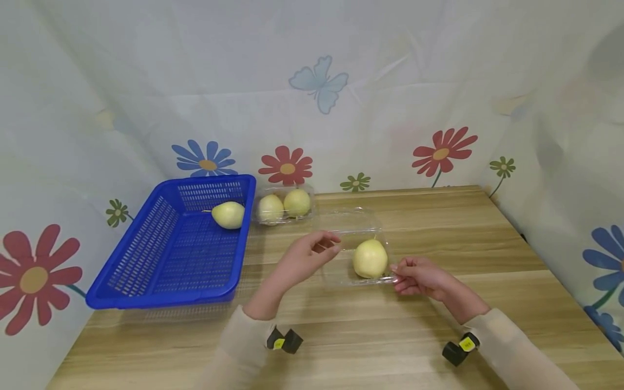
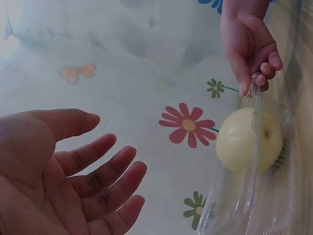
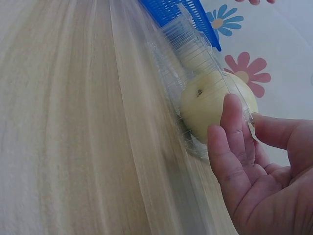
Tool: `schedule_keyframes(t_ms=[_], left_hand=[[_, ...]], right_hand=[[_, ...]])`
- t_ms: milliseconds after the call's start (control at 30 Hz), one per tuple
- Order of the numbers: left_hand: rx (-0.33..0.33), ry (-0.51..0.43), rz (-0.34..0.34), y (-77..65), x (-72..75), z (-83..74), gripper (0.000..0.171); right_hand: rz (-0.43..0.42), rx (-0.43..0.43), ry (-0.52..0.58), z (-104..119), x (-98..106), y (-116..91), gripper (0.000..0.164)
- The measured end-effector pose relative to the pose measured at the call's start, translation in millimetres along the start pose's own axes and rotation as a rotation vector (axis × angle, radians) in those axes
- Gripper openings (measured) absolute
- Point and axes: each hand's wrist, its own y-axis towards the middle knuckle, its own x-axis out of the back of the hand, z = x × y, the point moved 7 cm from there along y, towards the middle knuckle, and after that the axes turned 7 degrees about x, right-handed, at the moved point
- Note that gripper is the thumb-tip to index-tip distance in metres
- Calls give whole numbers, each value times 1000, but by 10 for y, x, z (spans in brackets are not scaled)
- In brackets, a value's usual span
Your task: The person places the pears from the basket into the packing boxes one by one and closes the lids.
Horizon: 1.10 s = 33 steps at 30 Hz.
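Observation:
A clear plastic clamshell box [image 1: 336, 272] lies on the table with its lid [image 1: 348, 219] folded back. One pale yellow pear [image 1: 370, 259] sits in the right part of it. My right hand [image 1: 423, 279] pinches the box's right rim between thumb and fingers, as the right wrist view also shows at close range, with the pear [image 3: 205, 105] just beyond the fingertips. Over the left side of the box hovers my left hand [image 1: 307, 254], its fingers loosely bent. In the left wrist view this left hand [image 2: 93, 181] holds nothing, palm showing.
A blue plastic basket [image 1: 104, 290] stands at the left, with one pear [image 1: 228, 215] by its right wall. Right behind it, near the table's back edge, another clear box [image 1: 312, 197] contains two pears [image 1: 297, 202]. A flower-printed curtain [image 1: 380, 108] surrounds the wooden table [image 1: 463, 227].

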Motion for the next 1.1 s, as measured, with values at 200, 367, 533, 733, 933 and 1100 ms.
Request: schedule_keyframes(t_ms=[200,367,533,733,933,1100], left_hand=[[-34,101,76,-197,181,3,27],[-84,181,118,-332,349,-11,27],[-82,247,129,-411,536,-6,27],[-37,295,93,-412,811,28,28],[18,251,75,-353,1156,63,32],[118,210,52,-295,1466,162,43]], right_hand=[[-3,-1,2,-1,-10,1,18],[-3,-2,-7,4,-7,-3,17],[-3,-8,-18,13,-8,-10,17],[-4,-4,-22,11,-15,-9,17],[-11,-6,-16,-9,-5,0,18],[-18,-12,-16,-10,-4,3,17]])
